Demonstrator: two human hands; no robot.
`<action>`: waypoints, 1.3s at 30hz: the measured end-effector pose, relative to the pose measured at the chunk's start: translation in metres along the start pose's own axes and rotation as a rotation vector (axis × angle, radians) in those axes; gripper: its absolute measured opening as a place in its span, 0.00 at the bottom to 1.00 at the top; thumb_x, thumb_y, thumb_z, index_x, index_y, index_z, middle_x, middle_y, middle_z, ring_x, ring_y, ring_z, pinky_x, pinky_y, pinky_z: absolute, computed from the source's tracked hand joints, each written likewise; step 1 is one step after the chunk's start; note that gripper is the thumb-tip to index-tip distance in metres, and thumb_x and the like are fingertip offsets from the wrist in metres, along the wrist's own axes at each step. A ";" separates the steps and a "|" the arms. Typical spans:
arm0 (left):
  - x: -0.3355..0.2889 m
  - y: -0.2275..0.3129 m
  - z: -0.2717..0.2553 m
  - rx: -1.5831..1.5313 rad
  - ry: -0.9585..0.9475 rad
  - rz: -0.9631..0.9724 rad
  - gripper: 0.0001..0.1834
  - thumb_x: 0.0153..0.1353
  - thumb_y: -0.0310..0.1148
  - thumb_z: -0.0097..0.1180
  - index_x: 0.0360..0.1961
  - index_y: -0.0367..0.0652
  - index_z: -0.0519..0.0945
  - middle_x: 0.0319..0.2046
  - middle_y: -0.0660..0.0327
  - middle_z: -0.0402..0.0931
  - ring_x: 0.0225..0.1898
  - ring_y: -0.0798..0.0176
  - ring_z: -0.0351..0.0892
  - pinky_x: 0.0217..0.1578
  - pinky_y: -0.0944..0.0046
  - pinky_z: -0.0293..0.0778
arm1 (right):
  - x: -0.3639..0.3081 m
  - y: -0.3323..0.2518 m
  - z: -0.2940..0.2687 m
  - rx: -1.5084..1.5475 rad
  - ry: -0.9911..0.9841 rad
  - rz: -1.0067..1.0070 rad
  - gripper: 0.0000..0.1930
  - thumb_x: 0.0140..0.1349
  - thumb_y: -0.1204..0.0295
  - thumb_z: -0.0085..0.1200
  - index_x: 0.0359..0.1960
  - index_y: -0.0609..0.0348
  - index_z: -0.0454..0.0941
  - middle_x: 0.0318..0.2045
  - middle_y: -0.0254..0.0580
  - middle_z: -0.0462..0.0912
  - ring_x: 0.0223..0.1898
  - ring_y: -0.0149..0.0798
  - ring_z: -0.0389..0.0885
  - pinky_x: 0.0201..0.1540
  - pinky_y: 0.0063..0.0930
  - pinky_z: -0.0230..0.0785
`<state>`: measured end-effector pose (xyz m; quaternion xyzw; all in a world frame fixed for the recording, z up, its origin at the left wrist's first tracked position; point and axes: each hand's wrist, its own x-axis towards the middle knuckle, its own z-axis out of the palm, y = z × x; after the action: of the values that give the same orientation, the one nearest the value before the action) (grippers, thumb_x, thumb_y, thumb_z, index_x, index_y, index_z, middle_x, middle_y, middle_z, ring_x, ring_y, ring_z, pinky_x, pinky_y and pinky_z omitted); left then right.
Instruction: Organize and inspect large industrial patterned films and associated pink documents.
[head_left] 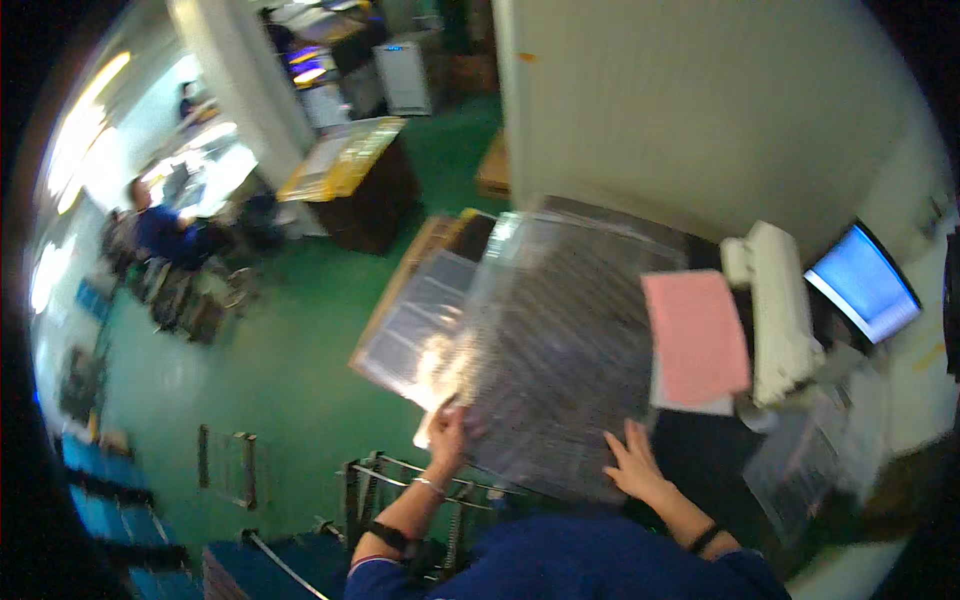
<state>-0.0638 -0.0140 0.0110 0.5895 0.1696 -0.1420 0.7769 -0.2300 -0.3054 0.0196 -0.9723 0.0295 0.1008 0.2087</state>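
A large dark grey sheet (570,340) with slanting stripes lies before me on a dark bench (700,450), glossy as if under clear plastic film. My left hand (447,438) is at its near left edge, fingers closed together on the edge. My right hand (637,463) rests palm down near its lower right corner, fingers spread and holding nothing. Beyond the left edge, shiny panels (415,325) with pale grid lines lie partly under the sheet. A pink sheet (697,335) sits on white paper to the right.
A long white machine (780,320) and a lit monitor (863,283) stand at the right, near loose clear sheets (795,470). A metal rack (375,475) is by my left forearm. Farther off are a yellow-edged table (345,165) and a seated person (165,235). A pale wall rises behind the bench.
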 end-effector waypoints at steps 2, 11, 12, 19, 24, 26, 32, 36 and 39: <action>0.026 -0.010 -0.010 -0.074 -0.025 0.076 0.18 0.61 0.29 0.49 0.53 0.44 0.70 0.34 0.57 0.76 0.29 0.65 0.77 0.28 0.64 0.79 | -0.004 0.008 0.006 0.069 0.019 0.026 0.35 0.49 0.63 0.60 0.60 0.55 0.60 0.63 0.67 0.42 0.64 0.68 0.38 0.64 0.53 0.38; 0.087 0.074 -0.112 -0.205 0.038 0.249 0.17 0.60 0.30 0.52 0.52 0.43 0.72 0.33 0.59 0.78 0.25 0.67 0.77 0.22 0.69 0.75 | -0.001 -0.010 -0.019 0.176 0.026 0.147 0.30 0.52 0.69 0.56 0.57 0.62 0.62 0.64 0.62 0.43 0.64 0.64 0.41 0.64 0.49 0.40; 0.093 0.082 -0.121 -0.209 0.076 0.274 0.18 0.60 0.31 0.53 0.52 0.44 0.71 0.33 0.59 0.77 0.25 0.67 0.77 0.22 0.68 0.75 | -0.003 -0.016 -0.029 0.232 0.059 0.243 0.29 0.52 0.70 0.55 0.56 0.63 0.63 0.64 0.62 0.45 0.64 0.63 0.43 0.64 0.49 0.40; 0.159 0.089 -0.162 -0.329 0.277 0.301 0.17 0.59 0.29 0.53 0.51 0.44 0.73 0.32 0.59 0.77 0.23 0.68 0.77 0.20 0.69 0.76 | -0.003 0.001 -0.021 0.151 0.332 0.133 0.19 0.60 0.70 0.50 0.53 0.61 0.69 0.56 0.57 0.64 0.58 0.56 0.61 0.57 0.44 0.58; 0.204 0.057 -0.157 -0.276 0.339 0.230 0.16 0.59 0.30 0.53 0.50 0.44 0.74 0.31 0.61 0.77 0.23 0.68 0.76 0.20 0.69 0.75 | 0.007 -0.022 -0.013 0.176 0.274 0.206 0.20 0.60 0.67 0.50 0.53 0.60 0.68 0.57 0.56 0.64 0.59 0.56 0.60 0.58 0.45 0.57; 0.225 0.029 -0.163 -0.276 0.302 0.210 0.17 0.60 0.28 0.52 0.51 0.43 0.72 0.31 0.61 0.77 0.23 0.67 0.77 0.20 0.67 0.75 | 0.011 -0.019 -0.001 0.182 0.295 0.170 0.21 0.60 0.66 0.51 0.54 0.59 0.68 0.58 0.56 0.63 0.59 0.56 0.60 0.58 0.45 0.56; 0.270 -0.066 -0.152 -0.057 0.279 -0.005 0.19 0.58 0.25 0.53 0.53 0.40 0.71 0.33 0.57 0.78 0.29 0.63 0.80 0.27 0.66 0.76 | 0.021 -0.011 0.011 0.060 0.271 0.216 0.25 0.58 0.62 0.53 0.56 0.58 0.66 0.61 0.56 0.56 0.60 0.60 0.55 0.59 0.52 0.52; 0.266 -0.130 -0.148 -0.184 0.227 -0.111 0.19 0.58 0.24 0.53 0.51 0.31 0.68 0.36 0.54 0.76 0.35 0.55 0.79 0.36 0.60 0.78 | 0.027 -0.011 0.014 -0.037 0.259 0.208 0.26 0.59 0.60 0.51 0.57 0.57 0.64 0.62 0.57 0.54 0.62 0.62 0.53 0.60 0.55 0.49; 0.261 -0.129 -0.126 -0.271 0.203 -0.168 0.18 0.57 0.26 0.55 0.47 0.28 0.68 0.36 0.52 0.76 0.36 0.53 0.79 0.33 0.60 0.79 | 0.028 -0.007 0.021 -0.061 0.294 0.213 0.26 0.60 0.60 0.49 0.58 0.57 0.63 0.62 0.58 0.53 0.62 0.62 0.52 0.60 0.56 0.48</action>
<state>0.1051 0.0682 -0.2443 0.4746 0.3131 -0.1220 0.8135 -0.2056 -0.2906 -0.0021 -0.9738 0.1594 -0.0203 0.1606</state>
